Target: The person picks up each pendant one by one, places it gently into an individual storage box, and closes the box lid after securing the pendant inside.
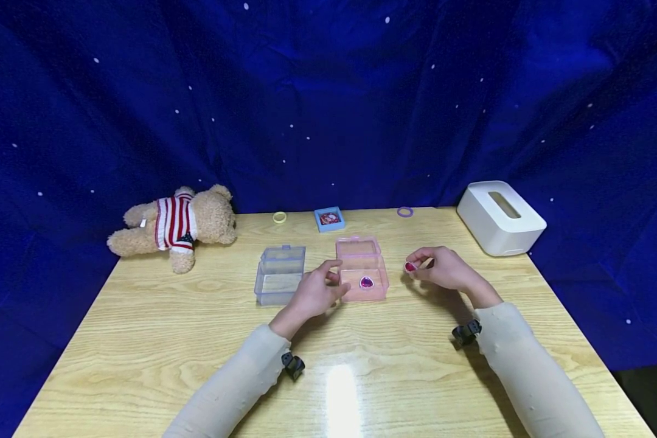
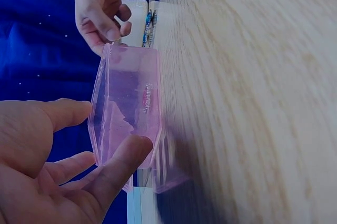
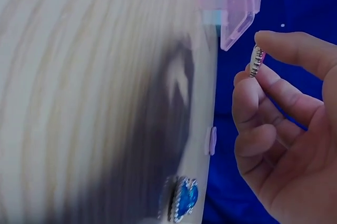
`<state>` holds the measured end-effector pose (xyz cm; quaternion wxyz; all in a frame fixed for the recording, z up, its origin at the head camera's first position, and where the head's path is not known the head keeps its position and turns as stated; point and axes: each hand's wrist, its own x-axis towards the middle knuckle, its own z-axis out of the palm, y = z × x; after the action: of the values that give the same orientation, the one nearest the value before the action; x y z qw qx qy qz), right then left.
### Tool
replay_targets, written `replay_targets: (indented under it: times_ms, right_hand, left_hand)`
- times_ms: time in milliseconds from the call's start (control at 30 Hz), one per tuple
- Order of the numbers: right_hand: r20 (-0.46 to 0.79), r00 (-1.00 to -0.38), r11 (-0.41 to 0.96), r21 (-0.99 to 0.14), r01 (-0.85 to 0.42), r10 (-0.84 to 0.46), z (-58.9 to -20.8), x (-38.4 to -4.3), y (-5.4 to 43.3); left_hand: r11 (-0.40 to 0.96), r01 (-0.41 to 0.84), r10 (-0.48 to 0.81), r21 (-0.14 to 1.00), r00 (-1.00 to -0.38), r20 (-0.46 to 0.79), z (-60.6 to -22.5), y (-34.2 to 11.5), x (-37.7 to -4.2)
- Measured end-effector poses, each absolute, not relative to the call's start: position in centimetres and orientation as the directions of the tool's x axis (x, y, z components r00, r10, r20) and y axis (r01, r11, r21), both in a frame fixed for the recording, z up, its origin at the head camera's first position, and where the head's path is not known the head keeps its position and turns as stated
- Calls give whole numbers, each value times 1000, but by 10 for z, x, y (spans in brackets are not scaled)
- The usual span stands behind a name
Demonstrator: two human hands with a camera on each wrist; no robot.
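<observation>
My right hand point(image 1: 443, 267) pinches a small red gem point(image 1: 410, 267) with a silver beaded rim between thumb and fingertips, above the table to the right of the pink box. Edge-on, the gem point(image 3: 256, 61) shows its toothed silver setting in the right wrist view. My left hand point(image 1: 316, 291) spreads its thumb and fingers around the left end of the clear pink box point(image 1: 384, 292), fingertips right at its walls. That box has its lid raised, and a red-purple gem with a pale rim point(image 1: 366, 282) lies inside.
A clear bluish box point(image 1: 274, 298), lid raised, stands left of the pink one. A blue heart gem point(image 3: 185, 198) lies near my right hand. Behind are a yellow ring point(image 1: 279, 217), blue tray point(image 1: 330, 227) and purple ring point(image 1: 405, 212). A teddy bear point(image 1: 175, 225) and white tissue box point(image 1: 498, 219) flank them.
</observation>
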<state>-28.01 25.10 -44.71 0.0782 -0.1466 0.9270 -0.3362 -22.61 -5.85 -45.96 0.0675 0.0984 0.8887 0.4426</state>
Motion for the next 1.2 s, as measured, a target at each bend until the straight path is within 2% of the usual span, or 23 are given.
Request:
replay_targets:
  times_ms: [433, 833, 1200]
  right_hand:
    - [38, -916, 674, -665, -321, -399, -429, -280, 221]
    - [9, -892, 649, -684, -335, -451, -428, -283, 195]
    - [-14, -855, 660, -642, -391, -519, -439, -288, 175]
  left_hand:
    - [591, 118, 230, 798, -973, -27, -461, -58, -228]
    - [591, 117, 229, 798, -973, -26, -461, -59, -227]
    - [592, 120, 231, 797, -973, -24, -462, -59, -227]
